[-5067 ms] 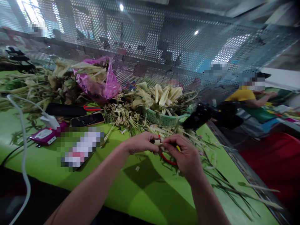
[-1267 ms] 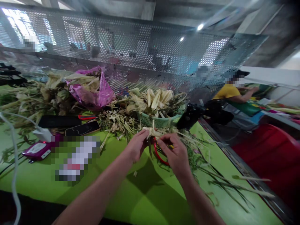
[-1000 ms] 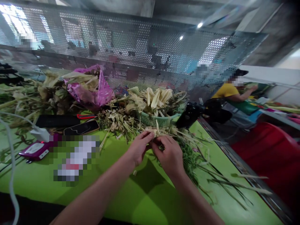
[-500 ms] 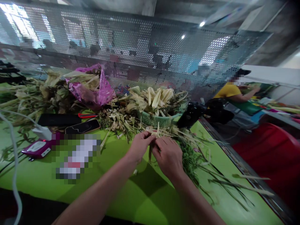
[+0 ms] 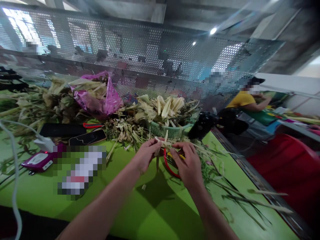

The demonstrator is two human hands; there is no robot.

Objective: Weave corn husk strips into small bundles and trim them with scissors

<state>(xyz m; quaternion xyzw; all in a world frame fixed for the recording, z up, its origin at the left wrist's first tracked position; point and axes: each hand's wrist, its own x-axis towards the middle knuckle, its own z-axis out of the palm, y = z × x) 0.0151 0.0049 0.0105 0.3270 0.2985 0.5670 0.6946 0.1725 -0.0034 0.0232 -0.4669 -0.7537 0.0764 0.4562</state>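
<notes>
My left hand [image 5: 147, 154] is closed in a pinch on a pale dried corn husk [image 5: 166, 139], with one pointed strip standing upright and a brown strip hanging below. Close to its right side is my right hand [image 5: 190, 163], fingers bent and thumb drawn toward the index finger. What those fingertips hold, if anything, is too small to make out. Between the hands shows a red and yellow handle loop [image 5: 168, 168], like that of scissors. The right hand partly covers it, so I cannot tell whether it touches it. A small pale scrap [image 5: 143, 187] lies below on the green table [image 5: 130, 203].
Behind the hands stands a green basket [image 5: 172, 130] heaped with husks. A pink bag [image 5: 113, 96], a phone [image 5: 87, 136], a purple power strip [image 5: 41, 161] and a white cable [image 5: 14, 180] are to the left. A black object [image 5: 201, 126] and long stalks [image 5: 262, 201] lie right.
My right hand has drawn slightly right, away from the left hand, and its fingers have lifted. The red and yellow handle loop now shows between them. The left hand keeps the husk.
</notes>
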